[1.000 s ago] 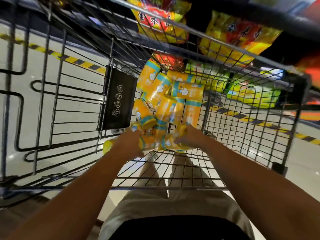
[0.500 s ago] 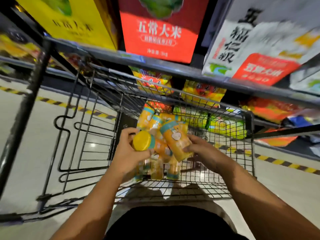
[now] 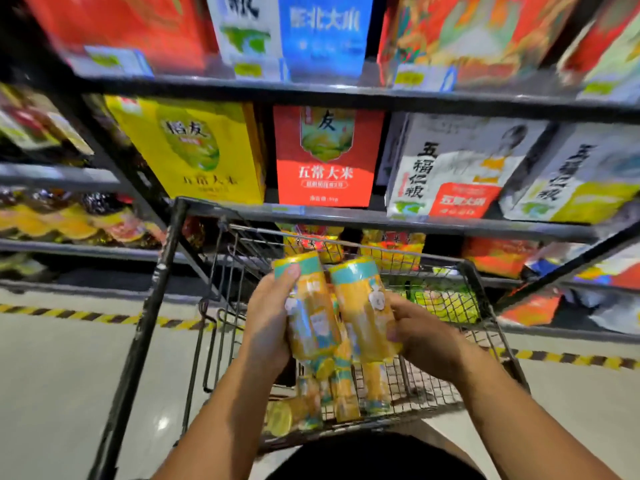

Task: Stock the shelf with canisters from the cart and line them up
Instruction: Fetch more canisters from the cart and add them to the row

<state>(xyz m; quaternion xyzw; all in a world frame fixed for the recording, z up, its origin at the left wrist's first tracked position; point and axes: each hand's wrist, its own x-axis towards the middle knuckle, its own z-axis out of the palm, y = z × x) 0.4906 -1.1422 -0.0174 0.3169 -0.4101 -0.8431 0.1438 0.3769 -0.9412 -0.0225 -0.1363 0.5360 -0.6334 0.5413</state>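
The left hand (image 3: 268,327) is wrapped round a tall yellow canister (image 3: 310,313) with a teal band near its top; the right hand (image 3: 424,336) is closed on a second one (image 3: 363,306) beside it, the two tubes touching and tilted. Both are held above the wire cart (image 3: 485,306), where more glossy round canisters (image 3: 341,393) lie heaped on the mesh floor. Behind, flat metal shelves (image 3: 381,220) carry boxy rice cartons (image 3: 325,157) packed close along the edge.
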